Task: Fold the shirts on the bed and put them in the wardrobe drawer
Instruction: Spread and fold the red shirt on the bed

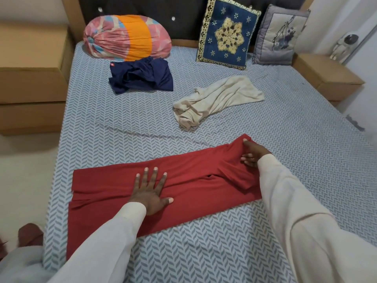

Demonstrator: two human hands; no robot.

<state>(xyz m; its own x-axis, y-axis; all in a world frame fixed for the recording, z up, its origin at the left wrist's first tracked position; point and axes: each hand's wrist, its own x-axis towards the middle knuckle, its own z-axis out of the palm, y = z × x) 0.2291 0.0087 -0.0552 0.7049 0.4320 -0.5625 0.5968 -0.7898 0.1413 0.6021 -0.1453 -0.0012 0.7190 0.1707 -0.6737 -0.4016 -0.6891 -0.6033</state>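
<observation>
A red shirt (189, 184) lies spread across the near part of the bed (306, 139), partly folded lengthwise. My left hand (150, 190) presses flat on its middle with the fingers spread. At the shirt's right end my right hand (252, 154) pinches a fold of the red cloth, fingers curled round it. Further back a crumpled beige shirt (216, 99) lies right of centre. A bunched navy shirt (140, 75) lies near the bolster. The wardrobe drawer is out of view.
A pink and orange bolster (126, 36), a blue embroidered cushion (226, 33) and a grey floral cushion (279, 35) lean on the headboard. Brown bedside units stand at the left (30, 64) and right (326, 74). A foot (30, 234) shows at lower left.
</observation>
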